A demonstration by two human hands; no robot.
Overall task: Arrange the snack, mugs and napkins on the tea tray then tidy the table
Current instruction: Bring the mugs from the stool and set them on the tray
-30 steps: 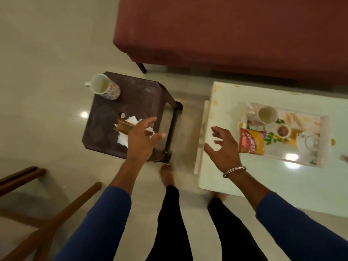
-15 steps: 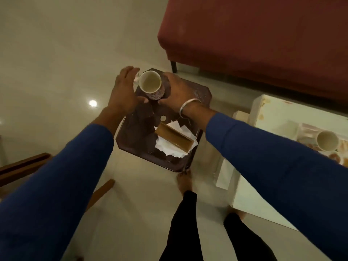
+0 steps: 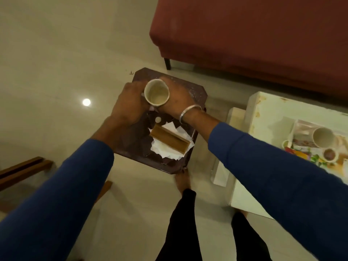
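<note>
Both hands are forming the grip: your left hand (image 3: 130,104) and right hand (image 3: 178,99) are wrapping the mug (image 3: 156,92) over the dark side counter (image 3: 195,95). You are collecting the second mug; next you are carrying it level, rightward, to the tea tray (image 3: 297,125), clearing the napkins (image 3: 169,142).
</note>
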